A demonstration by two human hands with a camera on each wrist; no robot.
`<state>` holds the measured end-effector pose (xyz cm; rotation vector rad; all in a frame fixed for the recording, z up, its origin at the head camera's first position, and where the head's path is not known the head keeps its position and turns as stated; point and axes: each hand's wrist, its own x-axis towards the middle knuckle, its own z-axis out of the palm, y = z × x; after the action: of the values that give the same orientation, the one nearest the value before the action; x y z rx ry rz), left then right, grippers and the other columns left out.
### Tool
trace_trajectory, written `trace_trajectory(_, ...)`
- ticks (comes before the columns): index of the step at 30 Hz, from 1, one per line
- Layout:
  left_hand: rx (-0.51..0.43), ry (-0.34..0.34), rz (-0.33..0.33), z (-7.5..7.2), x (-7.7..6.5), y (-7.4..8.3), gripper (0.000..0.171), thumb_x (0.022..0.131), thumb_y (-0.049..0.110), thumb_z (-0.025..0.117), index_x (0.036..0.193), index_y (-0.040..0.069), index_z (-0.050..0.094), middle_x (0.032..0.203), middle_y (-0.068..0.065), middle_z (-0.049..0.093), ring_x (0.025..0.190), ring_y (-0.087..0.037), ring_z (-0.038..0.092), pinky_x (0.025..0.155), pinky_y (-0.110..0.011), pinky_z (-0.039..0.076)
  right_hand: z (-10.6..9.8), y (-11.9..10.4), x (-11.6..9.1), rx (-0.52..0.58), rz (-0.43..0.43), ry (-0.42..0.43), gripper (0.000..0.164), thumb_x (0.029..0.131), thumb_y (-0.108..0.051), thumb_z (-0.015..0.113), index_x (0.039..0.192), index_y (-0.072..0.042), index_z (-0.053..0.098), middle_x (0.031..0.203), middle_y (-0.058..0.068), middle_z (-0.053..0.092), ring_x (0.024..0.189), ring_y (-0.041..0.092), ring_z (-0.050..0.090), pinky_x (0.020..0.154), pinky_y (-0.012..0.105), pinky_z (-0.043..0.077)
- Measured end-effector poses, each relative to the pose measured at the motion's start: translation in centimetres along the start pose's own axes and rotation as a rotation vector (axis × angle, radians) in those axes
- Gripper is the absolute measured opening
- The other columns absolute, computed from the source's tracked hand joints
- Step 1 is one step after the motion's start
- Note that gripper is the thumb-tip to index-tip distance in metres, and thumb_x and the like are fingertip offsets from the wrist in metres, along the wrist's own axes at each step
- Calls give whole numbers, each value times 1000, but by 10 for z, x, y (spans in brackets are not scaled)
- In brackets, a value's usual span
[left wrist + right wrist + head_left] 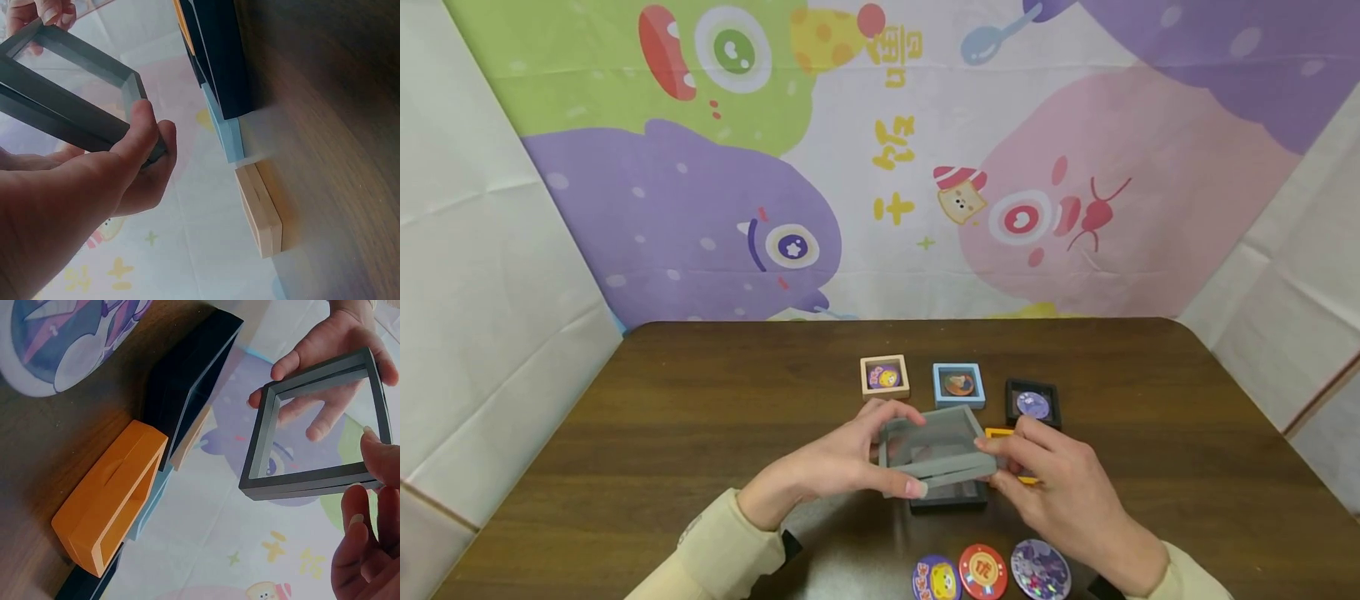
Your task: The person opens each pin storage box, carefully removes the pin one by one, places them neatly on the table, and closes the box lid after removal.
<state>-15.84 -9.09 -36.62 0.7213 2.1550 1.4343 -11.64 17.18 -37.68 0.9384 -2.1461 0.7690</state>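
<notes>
A square grey display frame [934,440] with a clear pane is held up over the table, tilted. My left hand [842,458] grips its left side, thumb along the near edge and a finger over the top. At the right corner my right hand [1067,479] pinches it between thumb and fingers. A seam with a narrow gap runs along the side of the grey frame [312,482] in the right wrist view. Below it lies a black frame [950,503], partly hidden. An orange-yellow frame [115,494] is mostly behind my right hand in the head view.
Farther back stand a beige frame [884,396], a light blue frame [958,403] and another black frame [1052,415], each with a round badge inside. Near the front edge lie a purple-and-yellow badge [937,579], a red badge [982,572] and a glittery purple badge [1041,570]. A cartoon curtain [880,275] hangs behind.
</notes>
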Motion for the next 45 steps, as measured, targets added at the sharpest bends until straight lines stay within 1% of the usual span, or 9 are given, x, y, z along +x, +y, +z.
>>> trace_trajectory(8, 23, 16, -12, 2, 1, -1, 63, 68, 39, 77, 123, 28, 47, 123, -8, 31, 94, -26, 44, 73, -35, 44, 0, 1, -2, -27, -14, -1, 37, 62, -12, 79, 97, -21, 68, 79, -18, 44, 63, -4, 43, 52, 10, 35)
trace_trajectory(15, 24, -3, -6, 8, -1, 4, 59, 72, 44, 73, 123, 29, 47, 125, -8, 35, 97, -22, 48, 80, -36, 44, -1, -1, -2, 12, -60, 14, 36, 58, -33, 83, 86, -24, 62, 79, -17, 46, 63, -5, 37, 53, 9, 33)
trace_trajectory(19, -11, -18, -13, 9, -2, 5, 59, 72, 42, 73, 123, 28, 47, 126, -9, 34, 98, -23, 49, 80, -37, 44, 0, -2, -1, 17, -82, 23, 33, 59, -34, 83, 81, -24, 61, 81, -16, 46, 61, -3, 37, 52, 9, 32)
trace_trajectory(22, 11, -30, -13, 8, -1, 5, 60, 72, 42, 73, 124, 28, 46, 126, -7, 34, 101, -23, 49, 83, -37, 42, 1, -2, -2, 9, -86, 7, 31, 61, -33, 82, 81, -23, 61, 80, -16, 45, 61, -2, 38, 52, 9, 32)
trace_trajectory(24, 64, -48, -10, 7, -1, 4, 61, 73, 44, 71, 126, 29, 44, 127, -5, 35, 105, -23, 46, 85, -37, 40, 2, -2, -2, 2, -92, -10, 31, 62, -33, 82, 81, -23, 60, 81, -15, 45, 63, -2, 39, 53, 9, 33)
trace_trajectory(30, 375, -65, 38, 7, 1, 1, 71, 68, 58, 68, 129, 34, 41, 126, 3, 36, 114, -20, 37, 87, -35, 38, 0, -3, -5, 16, -83, -131, 31, 66, -24, 79, 89, -22, 59, 82, -14, 44, 64, -1, 41, 56, 11, 36)
trace_trajectory(37, 600, 35, 101, 2, 1, -2, 77, 59, 61, 73, 125, 34, 44, 126, 9, 32, 116, -15, 31, 86, -35, 39, 4, 1, -6, 73, -103, -224, 37, 68, -10, 77, 98, -23, 59, 85, -16, 47, 69, -4, 44, 60, 10, 38)
trace_trajectory(41, 703, 91, 118, -7, -5, -2, 80, 55, 59, 77, 123, 30, 46, 127, 7, 32, 114, -15, 31, 87, -35, 39, 4, 3, -5, 90, -98, -293, 29, 78, -16, 71, 104, -23, 60, 87, -16, 50, 72, -6, 47, 63, 10, 40)
trace_trajectory(45, 775, 143, 109, -18, -15, -3, 80, 54, 55, 79, 122, 30, 46, 130, 2, 32, 117, -17, 29, 85, -36, 40, -5, 6, -5, 49, -30, -391, 13, 83, -29, 66, 94, -31, 58, 84, -22, 47, 68, -7, 45, 61, 11, 40)
